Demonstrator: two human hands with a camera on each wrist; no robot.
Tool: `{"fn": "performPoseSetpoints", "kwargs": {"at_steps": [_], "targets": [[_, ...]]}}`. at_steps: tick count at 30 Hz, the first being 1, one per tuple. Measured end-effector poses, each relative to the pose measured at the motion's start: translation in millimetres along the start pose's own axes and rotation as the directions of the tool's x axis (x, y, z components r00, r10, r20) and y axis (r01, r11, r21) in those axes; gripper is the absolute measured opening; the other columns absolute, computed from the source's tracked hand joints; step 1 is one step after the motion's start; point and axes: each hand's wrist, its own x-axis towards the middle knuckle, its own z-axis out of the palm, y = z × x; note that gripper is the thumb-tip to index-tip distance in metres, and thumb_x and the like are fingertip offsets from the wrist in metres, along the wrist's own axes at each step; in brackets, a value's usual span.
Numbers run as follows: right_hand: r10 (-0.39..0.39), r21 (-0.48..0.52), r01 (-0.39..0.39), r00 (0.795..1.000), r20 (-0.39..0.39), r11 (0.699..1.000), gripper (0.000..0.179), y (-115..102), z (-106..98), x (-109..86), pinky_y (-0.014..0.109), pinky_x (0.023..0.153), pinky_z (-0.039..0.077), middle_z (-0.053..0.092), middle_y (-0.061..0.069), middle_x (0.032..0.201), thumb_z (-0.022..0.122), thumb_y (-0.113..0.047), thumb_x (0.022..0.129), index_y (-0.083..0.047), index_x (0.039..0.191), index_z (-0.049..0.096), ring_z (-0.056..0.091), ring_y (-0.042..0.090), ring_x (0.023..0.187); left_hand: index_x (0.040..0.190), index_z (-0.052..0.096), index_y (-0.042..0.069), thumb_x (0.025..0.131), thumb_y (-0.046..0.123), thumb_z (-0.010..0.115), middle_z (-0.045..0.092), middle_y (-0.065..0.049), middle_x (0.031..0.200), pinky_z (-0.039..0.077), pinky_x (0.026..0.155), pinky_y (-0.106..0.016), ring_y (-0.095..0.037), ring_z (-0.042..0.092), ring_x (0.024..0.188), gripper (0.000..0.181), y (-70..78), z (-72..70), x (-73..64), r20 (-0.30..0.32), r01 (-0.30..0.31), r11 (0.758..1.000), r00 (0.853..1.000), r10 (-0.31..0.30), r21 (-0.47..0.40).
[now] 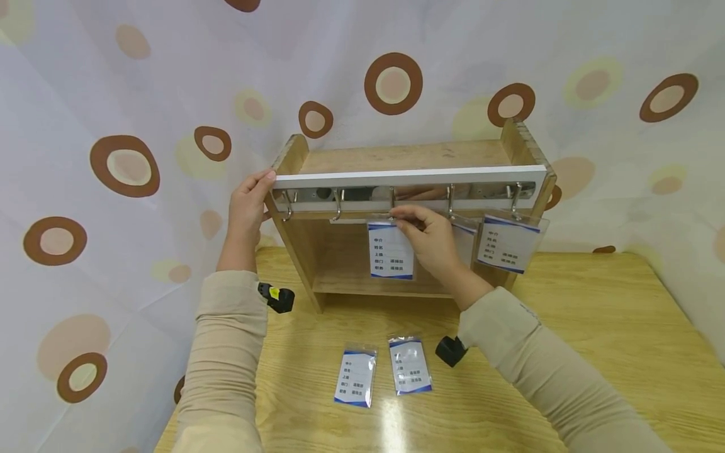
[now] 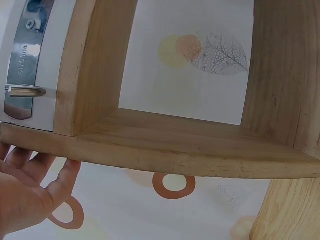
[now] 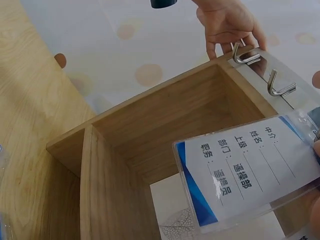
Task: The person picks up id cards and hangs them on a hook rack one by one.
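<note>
My right hand (image 1: 433, 242) pinches the top edge of a clear-sleeved name badge (image 1: 391, 250) just below the middle hook (image 1: 392, 196) of a metal hook strip. Fingers hide whether the sleeve's hole is on the hook. In the right wrist view that badge (image 3: 240, 167) appears large, with blue corners and printed lines. The fingertips of my left hand (image 1: 247, 204) rest against the upper left corner of a wooden shelf unit (image 1: 294, 251); the left wrist view shows them touching its outer side. One badge (image 1: 508, 244) hangs at the far right hook; another (image 1: 466, 236) is partly hidden behind my right hand.
Two more badges lie on the wood-grain table, a left one (image 1: 355, 376) and a right one (image 1: 410, 366), in front of the shelf. A white board (image 1: 413, 176) carries the several hooks. Behind the unit hangs a patterned cloth (image 1: 340, 63).
</note>
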Motion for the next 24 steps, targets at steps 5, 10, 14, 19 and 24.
{"fn": "performPoseSetpoints", "kwargs": {"at_steps": [5, 10, 14, 19, 24], "targets": [[0.021, 0.007, -0.021, 0.999, -0.030, 1.000, 0.020, 0.9, 1.6, -0.5, 0.021, 0.067, 0.042, 0.058, 0.011, 0.096, 0.057, -0.003, 0.082, 0.000, 0.101, 0.058, 0.051, 0.011, 0.080, 0.113, 0.057, 0.009, 0.082, 0.032, 0.058, 0.050, -0.006, 0.113, 0.035, 0.085, -0.046, -0.017, 0.044, 0.100, 0.038, -0.4, -0.6, 1.0, -0.003, 0.002, 1.000, 1.000, -0.002, -0.002], [0.049, 0.023, -0.048, 0.998, -0.027, 0.999, 0.023, 1.9, -0.2, -4.4, 0.025, 0.072, 0.042, 0.055, 0.010, 0.095, 0.058, -0.009, 0.082, 0.000, 0.103, 0.054, 0.050, 0.015, 0.083, 0.114, 0.056, 0.009, 0.083, 0.031, 0.057, 0.049, -0.006, 0.115, 0.034, 0.087, -0.048, -0.018, 0.043, 0.104, 0.038, -1.1, -0.5, 1.6, 0.001, -0.004, 1.000, 1.000, 0.004, -0.002], [0.036, 0.049, -0.034, 0.998, -0.042, 0.998, 0.023, 5.0, -1.6, -9.8, 0.024, 0.074, 0.042, 0.054, 0.011, 0.097, 0.059, -0.008, 0.082, 0.002, 0.101, 0.053, 0.050, 0.015, 0.084, 0.114, 0.056, 0.009, 0.083, 0.032, 0.057, 0.048, -0.006, 0.116, 0.033, 0.087, -0.048, -0.018, 0.042, 0.105, 0.039, -1.5, -0.6, 1.6, 0.003, -0.007, 1.000, 1.000, 0.007, 0.002], [0.058, 0.048, -0.057, 0.998, -0.033, 0.997, 0.024, 9.0, -5.0, -18.0, 0.020, 0.073, 0.043, 0.053, 0.012, 0.094, 0.059, -0.007, 0.081, 0.003, 0.101, 0.052, 0.048, 0.015, 0.084, 0.114, 0.056, 0.008, 0.082, 0.032, 0.057, 0.048, -0.006, 0.116, 0.033, 0.087, -0.048, -0.018, 0.042, 0.105, 0.040, -1.8, -0.8, 2.3, 0.000, -0.009, 1.000, 1.000, 0.009, 0.002], [0.114, 0.043, -0.114, 0.993, 0.006, 0.993, 0.027, 16.4, -7.3, -26.8, 0.019, 0.075, 0.043, 0.052, 0.012, 0.096, 0.060, -0.007, 0.081, 0.004, 0.103, 0.051, 0.049, 0.017, 0.087, 0.115, 0.055, 0.008, 0.083, 0.032, 0.057, 0.049, -0.005, 0.116, 0.033, 0.087, -0.048, -0.017, 0.043, 0.105, 0.040, -1.4, -1.7, 1.8, -0.005, -0.014, 1.000, 1.000, 0.014, 0.010]]}}
